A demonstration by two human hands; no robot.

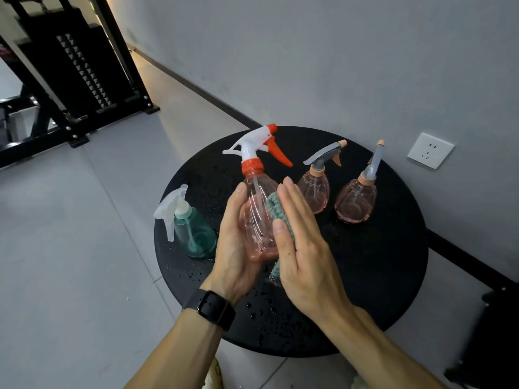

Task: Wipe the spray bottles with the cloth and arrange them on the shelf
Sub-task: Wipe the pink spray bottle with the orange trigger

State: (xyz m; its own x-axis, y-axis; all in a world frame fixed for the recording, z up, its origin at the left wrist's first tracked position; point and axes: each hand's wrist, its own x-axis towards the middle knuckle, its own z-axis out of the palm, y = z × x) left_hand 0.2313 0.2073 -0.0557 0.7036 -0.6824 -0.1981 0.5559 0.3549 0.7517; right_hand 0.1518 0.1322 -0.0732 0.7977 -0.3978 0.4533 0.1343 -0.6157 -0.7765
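Head view: your left hand (234, 242) grips the pink bottle (257, 217) around its body, held above the middle of the round black table (393, 276). Your right hand (297, 240), fingers straight, presses the green cloth (273, 204) flat against the bottle's side. Expect a light, thin-walled, flexible body, likely slippery given the droplets on the table; hold it at the waist or the orange collar. No readable labels or writing.
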